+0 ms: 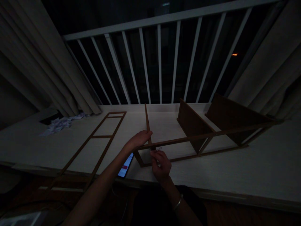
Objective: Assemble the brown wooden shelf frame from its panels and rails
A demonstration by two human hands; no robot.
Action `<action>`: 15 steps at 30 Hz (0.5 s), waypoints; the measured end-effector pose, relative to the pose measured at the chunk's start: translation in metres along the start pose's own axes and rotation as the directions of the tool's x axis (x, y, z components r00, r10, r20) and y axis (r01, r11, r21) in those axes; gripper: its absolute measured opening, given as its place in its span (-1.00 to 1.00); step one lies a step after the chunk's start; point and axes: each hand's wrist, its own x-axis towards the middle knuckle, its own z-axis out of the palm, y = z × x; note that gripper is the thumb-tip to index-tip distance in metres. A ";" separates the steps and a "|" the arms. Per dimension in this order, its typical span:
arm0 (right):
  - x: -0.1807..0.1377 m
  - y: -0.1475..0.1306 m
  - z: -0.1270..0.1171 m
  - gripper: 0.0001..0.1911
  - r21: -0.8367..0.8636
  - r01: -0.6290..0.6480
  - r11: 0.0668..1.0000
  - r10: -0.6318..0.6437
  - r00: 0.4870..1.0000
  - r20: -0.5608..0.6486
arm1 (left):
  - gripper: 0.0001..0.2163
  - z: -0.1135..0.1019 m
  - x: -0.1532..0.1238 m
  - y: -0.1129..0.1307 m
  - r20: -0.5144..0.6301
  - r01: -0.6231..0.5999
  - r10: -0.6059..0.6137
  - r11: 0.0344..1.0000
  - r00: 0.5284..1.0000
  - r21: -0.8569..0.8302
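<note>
A brown wooden shelf frame lies on its side on the pale ledge, with two shelf boards standing up in its right part. My left hand is closed round a narrow wooden board near the frame's left end. Just below, my right hand pinches a small thin metal tool, possibly a hex key, at the joint between that board and the frame. The dim light hides its exact shape. A bracelet circles my right wrist.
A second ladder-like wooden frame lies to the left, overhanging the ledge. A lit phone lies by my left forearm. Crumpled papers sit near the left curtain. White railings stand behind.
</note>
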 end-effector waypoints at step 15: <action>0.002 0.004 -0.004 -0.63 -0.133 0.055 0.990 -0.059 0.998 -0.022 | -0.59 0.001 0.001 -0.002 0.020 -0.033 0.034 0.999 0.999 -0.030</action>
